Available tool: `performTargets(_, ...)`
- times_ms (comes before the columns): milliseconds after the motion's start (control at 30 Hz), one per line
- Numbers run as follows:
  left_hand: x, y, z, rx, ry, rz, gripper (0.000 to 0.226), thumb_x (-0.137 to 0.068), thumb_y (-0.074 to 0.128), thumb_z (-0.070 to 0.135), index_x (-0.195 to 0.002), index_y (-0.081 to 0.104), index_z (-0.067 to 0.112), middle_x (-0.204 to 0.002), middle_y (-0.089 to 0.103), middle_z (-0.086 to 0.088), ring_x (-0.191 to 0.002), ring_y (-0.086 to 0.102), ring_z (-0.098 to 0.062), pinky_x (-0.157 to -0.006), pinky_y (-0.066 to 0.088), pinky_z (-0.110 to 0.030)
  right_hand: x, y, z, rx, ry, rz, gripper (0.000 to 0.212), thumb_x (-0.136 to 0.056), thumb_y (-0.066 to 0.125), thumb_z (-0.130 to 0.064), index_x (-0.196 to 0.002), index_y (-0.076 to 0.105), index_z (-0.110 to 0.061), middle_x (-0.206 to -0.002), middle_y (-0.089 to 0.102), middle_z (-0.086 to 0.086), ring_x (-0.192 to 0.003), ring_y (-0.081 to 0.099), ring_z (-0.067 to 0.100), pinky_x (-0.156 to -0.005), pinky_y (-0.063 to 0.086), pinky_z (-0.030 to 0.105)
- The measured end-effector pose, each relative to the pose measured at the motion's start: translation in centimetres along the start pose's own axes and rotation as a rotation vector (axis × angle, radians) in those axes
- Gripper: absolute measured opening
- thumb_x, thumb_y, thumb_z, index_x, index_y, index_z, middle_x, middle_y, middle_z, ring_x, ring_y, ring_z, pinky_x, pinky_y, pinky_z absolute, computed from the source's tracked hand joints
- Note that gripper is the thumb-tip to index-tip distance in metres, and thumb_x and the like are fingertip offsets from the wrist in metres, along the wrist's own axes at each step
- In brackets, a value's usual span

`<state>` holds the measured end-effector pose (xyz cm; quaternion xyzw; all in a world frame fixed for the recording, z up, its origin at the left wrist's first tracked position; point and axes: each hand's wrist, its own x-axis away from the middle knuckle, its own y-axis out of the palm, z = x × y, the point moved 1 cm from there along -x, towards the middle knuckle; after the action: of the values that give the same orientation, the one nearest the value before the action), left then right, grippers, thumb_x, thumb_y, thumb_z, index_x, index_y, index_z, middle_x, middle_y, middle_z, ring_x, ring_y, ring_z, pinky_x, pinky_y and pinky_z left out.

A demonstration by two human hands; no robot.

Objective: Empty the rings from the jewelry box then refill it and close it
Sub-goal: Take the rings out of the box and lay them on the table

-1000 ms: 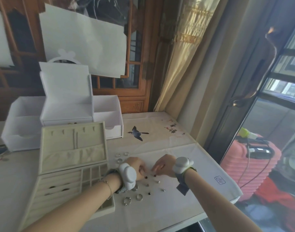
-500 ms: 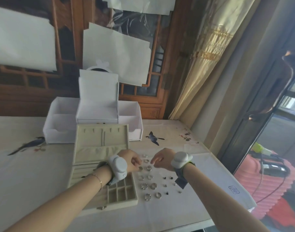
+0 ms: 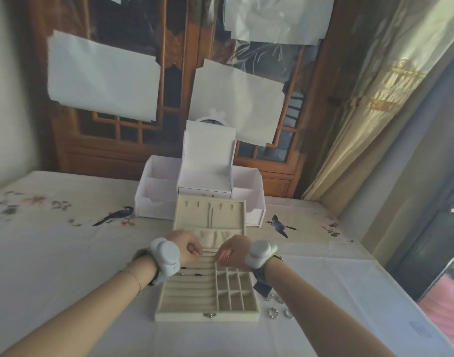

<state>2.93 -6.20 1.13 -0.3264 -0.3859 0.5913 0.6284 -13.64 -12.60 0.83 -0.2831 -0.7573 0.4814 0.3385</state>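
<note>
A beige jewelry box [image 3: 207, 292] lies open in the middle of the surface [image 3: 66, 253], which is covered by a pale cloth printed with birds. The box's front edge, with a small metal clasp, faces the person; its raised lid [image 3: 210, 219] leans back toward a white organizer [image 3: 200, 186] just behind it.

Both hands hover over the back of the tray, near the hinge. The left hand [image 3: 186, 247] is above the ring-roll rows, fingers curled inward; whether they pinch anything cannot be told. The right hand [image 3: 233, 249] is above the top of the small square compartments, fingers also curled toward the left hand, contents unclear. Each wrist wears a white device.

A few dark rings [image 3: 189, 274] sit in the upper rows beside the left wrist. More silver rings [image 3: 274, 307] lie loose on the cloth just right of the box, partly hidden under the right forearm.

Bare cloth spreads to the left of the box and in front of it. The surface's right edge runs diagonally near a curtain [image 3: 375, 99].
</note>
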Motion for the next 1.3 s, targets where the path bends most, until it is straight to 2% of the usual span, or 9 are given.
performTargets(133,0.4,-0.6,-1.4,-0.026,-0.026,0.008,0.024,-0.087,0.06,0.013,-0.109,0.07,0.013,-0.112,0.069,-0.002,-0.088,0.057,-0.01,-0.052,0.034,0.003,-0.6,0.9,-1.6,0.018,-0.024,-0.041,0.027,-0.091,0.052,-0.019,-0.108,0.072,-0.022,-0.118,0.068,-0.003,-0.108,0.063,0.016,-0.098,0.048,0.025)
performTargets(233,0.5,-0.3,-2.3,-0.055,-0.045,-0.046,0.025,-0.089,0.057,0.012,-0.111,0.07,0.009,-0.102,0.07,0.002,-0.087,0.062,-0.01,-0.049,0.033,0.005,-1.2,1.4,-2.3,0.067,-0.017,-0.095,0.025,-0.091,0.056,-0.026,-0.111,0.07,-0.023,-0.119,0.067,-0.003,-0.11,0.063,0.015,-0.1,0.048,0.031)
performTargets(400,0.8,0.7,-3.4,-0.123,-0.075,-0.053,0.024,-0.088,0.058,0.017,-0.107,0.072,0.016,-0.117,0.069,0.001,-0.11,0.063,-0.015,-0.08,0.038,-0.009,-2.1,2.3,-2.6,0.108,0.03,-0.146,0.025,-0.09,0.057,-0.034,-0.111,0.069,-0.027,-0.12,0.066,-0.007,-0.113,0.061,0.014,-0.101,0.048,0.035)
performTargets(533,0.7,0.9,-3.8,-0.141,-0.07,-0.073,0.025,-0.09,0.057,0.018,-0.111,0.07,0.016,-0.12,0.067,0.0,-0.112,0.061,-0.016,-0.078,0.036,-0.008,-2.4,2.7,-2.6,0.127,0.055,-0.159,0.024,-0.09,0.055,-0.035,-0.109,0.07,-0.029,-0.119,0.066,-0.01,-0.112,0.06,0.012,-0.1,0.047,0.035)
performTargets(667,0.2,1.2,-3.8,-0.16,-0.063,-0.09,0.027,-0.09,0.055,0.017,-0.113,0.068,0.016,-0.121,0.066,-0.002,-0.112,0.061,-0.018,-0.06,0.034,0.0,-3.3,3.6,-2.6,0.124,0.069,-0.135,0.021,-0.087,0.058,-0.033,-0.101,0.072,-0.027,-0.113,0.069,-0.008,-0.107,0.063,0.016,-0.098,0.05,0.037)
performTargets(967,-0.2,1.8,-4.3,-0.208,-0.042,-0.094,0.022,-0.087,0.057,0.017,-0.103,0.072,0.019,-0.113,0.07,0.0,-0.106,0.064,-0.018,-0.078,0.04,-0.014,-4.2,4.3,-2.5,0.158,0.05,-0.192,0.019,-0.085,0.055,-0.033,-0.097,0.07,-0.031,-0.107,0.068,-0.01,-0.098,0.062,0.017,-0.095,0.051,0.037)
performTargets(1133,-0.3,2.2,-4.0,-0.297,-0.071,-0.091,0.024,-0.087,0.053,0.02,-0.102,0.071,0.023,-0.114,0.068,0.004,-0.112,0.06,-0.016,-0.09,0.046,-0.022,-4.4,4.6,-2.2,0.177,0.051,-0.158,0.027,-0.079,0.049,-0.029,-0.052,0.05,-0.032,-0.068,0.054,-0.012,-0.071,0.052,0.015,-0.068,0.044,0.024)
performTargets(1233,-0.4,2.4,-3.8,-0.355,-0.07,-0.116,0.026,-0.087,0.049,0.022,-0.105,0.068,0.024,-0.118,0.066,0.004,-0.119,0.053,-0.017,-0.094,0.045,-0.025,-4.0,4.5,-2.7,0.191,0.013,-0.153,0.033,-0.074,0.044,-0.024,-0.041,0.038,-0.023,-0.051,0.032,-0.005,-0.05,0.028,0.01,-0.05,0.025,0.022)
performTargets(1300,-0.6,2.5,-3.7,-0.387,-0.075,-0.141,0.024,-0.087,0.048,0.024,-0.103,0.067,0.026,-0.119,0.065,0.003,-0.121,0.049,-0.018,-0.095,0.045,-0.028,-3.8,4.4,-2.7,0.16,0.007,-0.14,0.038,-0.078,0.047,-0.018,-0.041,0.037,-0.022,-0.05,0.031,-0.005,-0.05,0.027,0.01,-0.049,0.024,0.021)
